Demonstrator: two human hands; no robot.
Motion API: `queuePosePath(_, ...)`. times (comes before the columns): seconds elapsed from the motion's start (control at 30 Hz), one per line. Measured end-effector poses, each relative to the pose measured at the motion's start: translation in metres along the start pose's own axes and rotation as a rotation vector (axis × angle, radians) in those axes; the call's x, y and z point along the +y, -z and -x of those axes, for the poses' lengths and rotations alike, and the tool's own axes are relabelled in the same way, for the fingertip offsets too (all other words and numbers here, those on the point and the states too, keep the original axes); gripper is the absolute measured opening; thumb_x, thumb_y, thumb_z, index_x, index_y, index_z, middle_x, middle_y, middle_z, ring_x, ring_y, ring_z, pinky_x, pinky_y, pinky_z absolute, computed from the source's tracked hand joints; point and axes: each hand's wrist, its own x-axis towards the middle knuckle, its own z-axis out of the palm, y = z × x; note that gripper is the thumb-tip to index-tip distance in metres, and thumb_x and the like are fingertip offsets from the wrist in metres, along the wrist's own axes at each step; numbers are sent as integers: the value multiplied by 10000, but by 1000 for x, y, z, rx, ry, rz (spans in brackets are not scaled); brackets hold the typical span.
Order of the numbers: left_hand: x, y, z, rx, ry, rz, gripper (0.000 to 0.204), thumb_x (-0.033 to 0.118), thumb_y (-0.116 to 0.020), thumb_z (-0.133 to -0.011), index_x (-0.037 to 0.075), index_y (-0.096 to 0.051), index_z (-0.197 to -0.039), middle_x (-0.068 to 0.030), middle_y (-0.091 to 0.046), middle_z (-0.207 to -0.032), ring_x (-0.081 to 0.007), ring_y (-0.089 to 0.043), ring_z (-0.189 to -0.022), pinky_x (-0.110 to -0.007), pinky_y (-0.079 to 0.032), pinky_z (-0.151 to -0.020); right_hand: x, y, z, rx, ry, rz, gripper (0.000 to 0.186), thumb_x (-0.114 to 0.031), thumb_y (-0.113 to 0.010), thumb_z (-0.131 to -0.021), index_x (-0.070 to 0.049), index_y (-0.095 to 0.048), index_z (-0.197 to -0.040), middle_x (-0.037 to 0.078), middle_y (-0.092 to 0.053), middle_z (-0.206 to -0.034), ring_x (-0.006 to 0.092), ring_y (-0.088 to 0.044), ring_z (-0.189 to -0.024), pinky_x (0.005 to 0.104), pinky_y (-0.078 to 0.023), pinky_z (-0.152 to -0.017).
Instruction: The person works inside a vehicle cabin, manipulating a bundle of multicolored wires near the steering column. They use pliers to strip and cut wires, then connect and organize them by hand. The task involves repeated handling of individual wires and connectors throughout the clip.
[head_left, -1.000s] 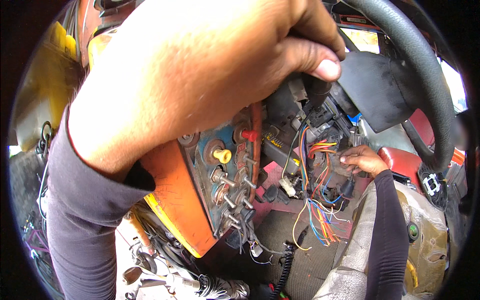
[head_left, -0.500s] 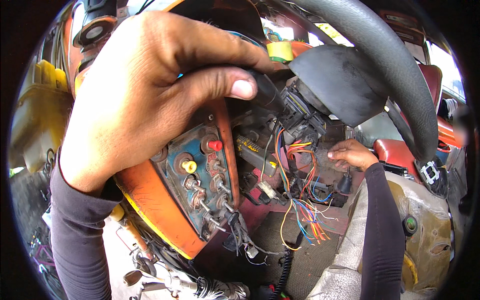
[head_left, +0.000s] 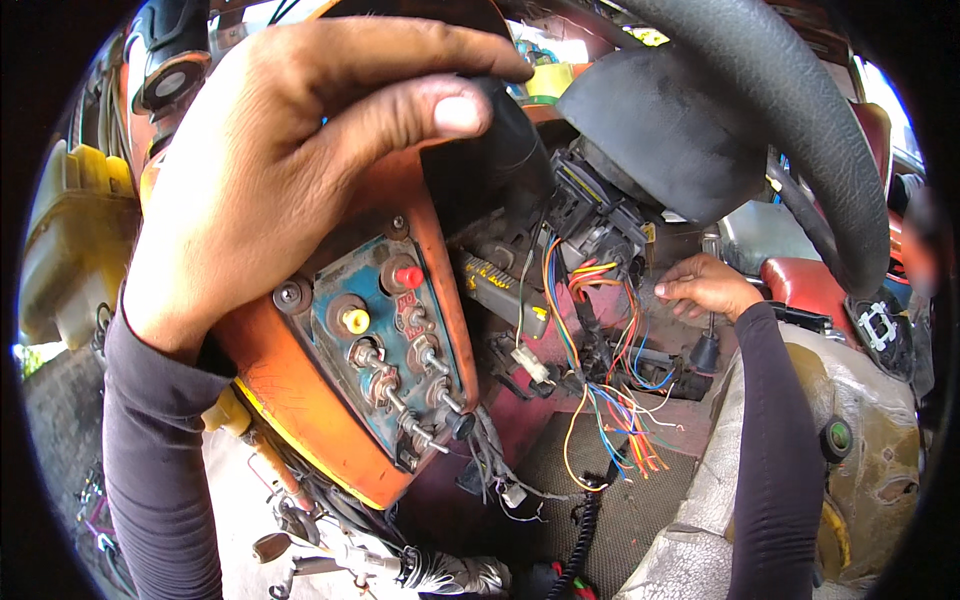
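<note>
My left hand (head_left: 270,170) is large in the upper left, its index finger and thumb curled round the end of a black stalk lever (head_left: 510,150). That lever runs toward the black steering column housing (head_left: 660,130). Below the wrist is a blue switch panel (head_left: 340,320) with toggle switches, a yellow knob (head_left: 355,320) and a red button (head_left: 409,277). Farther right, my right hand (head_left: 715,287) has its thumb and fingertips pressed together; whatever they hold is too small to make out. It is beside a bundle of coloured wires (head_left: 620,430) hanging loose under the column.
A black steering wheel (head_left: 800,110) arches over the upper right. An orange console (head_left: 290,420) surrounds the panel. A worn, cracked seat (head_left: 690,520) lies by my right forearm. Grey cables (head_left: 490,460) dangle below the switches. A black coiled cord (head_left: 580,540) crosses the floor mat.
The view has shifted slightly, so the panel, column and wires sit a little farther left. My left thumb appears higher on the lever. My right hand stays pinched beside the wires.
</note>
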Motion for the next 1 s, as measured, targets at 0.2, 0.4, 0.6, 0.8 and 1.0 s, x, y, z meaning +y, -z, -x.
queuePosePath(0.2,-2,8,-9,-25,80,-21,319,281,-719,-1003,-1,-752,-1149,-138,-771,-978,-218,-733,-877,-324,-553,-830,1,-3,-5,10,10,-2,443,-390,-792,-926,-36,-752,-1190,75,-778,-1064,183,-746,-851,337,-592,-717)
queuePosePath(0.4,26,15,-17,-142,85,12,366,352,-683,-1037,9,-756,-1143,-161,-762,-904,-258,-731,-822,-347,-546,-757,7,2,-2,36,6,0,482,-407,-801,-910,-21,-751,-1193,75,-777,-1045,180,-744,-824,339,-593,-697)
queuePosePath(0.6,19,16,-11,-131,101,7,355,340,-691,-1025,9,-757,-1138,-164,-761,-906,-266,-731,-828,-351,-548,-762,4,-10,-8,8,-2,-18,470,-401,-796,-922,-18,-741,-1187,84,-777,-1046,182,-751,-835,327,-575,-703)
queuePosePath(0.8,7,4,-9,-93,80,54,344,327,-699,-1014,10,-758,-1134,-168,-761,-909,-274,-732,-834,-355,-549,-767,15,2,-3,17,-31,5,484,-406,-798,-922,-13,-736,-1197,92,-775,-1051,192,-754,-855,324,-575,-702)
queuePosePath(1.0,6,4,-8,-80,76,45,334,315,-707,-1002,10,-759,-1129,-171,-760,-911,-281,-732,-840,-359,-551,-772,13,0,-3,21,-24,21,467,-393,-786,-932,-16,-735,-1203,90,-777,-1060,192,-749,-863,323,-581,-717)
